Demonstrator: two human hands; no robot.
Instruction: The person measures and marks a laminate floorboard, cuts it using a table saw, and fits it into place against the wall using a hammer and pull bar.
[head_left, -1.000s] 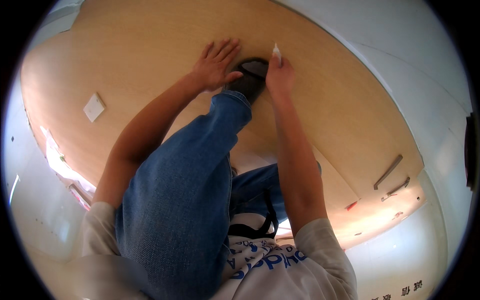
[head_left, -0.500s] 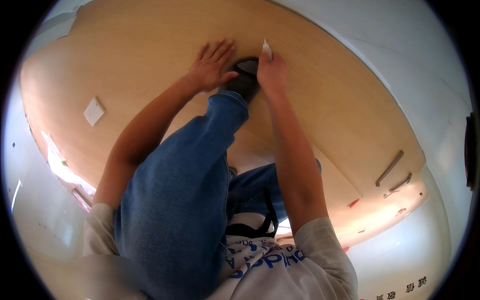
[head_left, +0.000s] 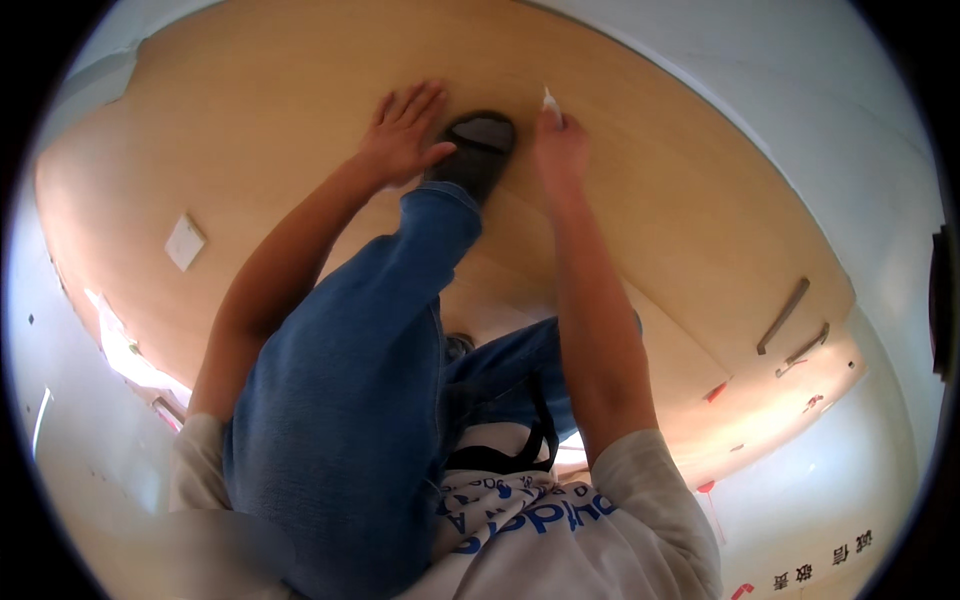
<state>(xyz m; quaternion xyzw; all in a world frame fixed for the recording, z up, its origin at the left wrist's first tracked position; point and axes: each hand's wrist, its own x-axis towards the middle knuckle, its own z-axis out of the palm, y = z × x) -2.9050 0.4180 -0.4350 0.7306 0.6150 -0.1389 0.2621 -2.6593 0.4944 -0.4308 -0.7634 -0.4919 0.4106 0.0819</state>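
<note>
Spread flat with fingers apart, my left hand [head_left: 403, 140] presses on a large light-brown wooden board [head_left: 270, 130], just left of a dark shoe [head_left: 482, 155] that stands on it. To the right of that shoe, my right hand [head_left: 563, 158] is closed around a small white tube [head_left: 552, 104]. The tube's thin pointed nozzle sticks up past the thumb, away from me, and its lower part is hidden in the fist. Whether the nozzle touches the board, I cannot tell.
A white square piece [head_left: 185, 242] lies on the board at the left. Two dark bar-shaped pieces [head_left: 783, 316] and a small red object [head_left: 716, 391] are at the right. My bent leg in blue jeans [head_left: 340, 390] fills the middle. Pale floor [head_left: 820, 180] borders the board.
My right hand, still holding the white tube, has moved rightward from the shoe, opening a gap between them. My left hand keeps its place on the board; the whole view has shifted slightly.
</note>
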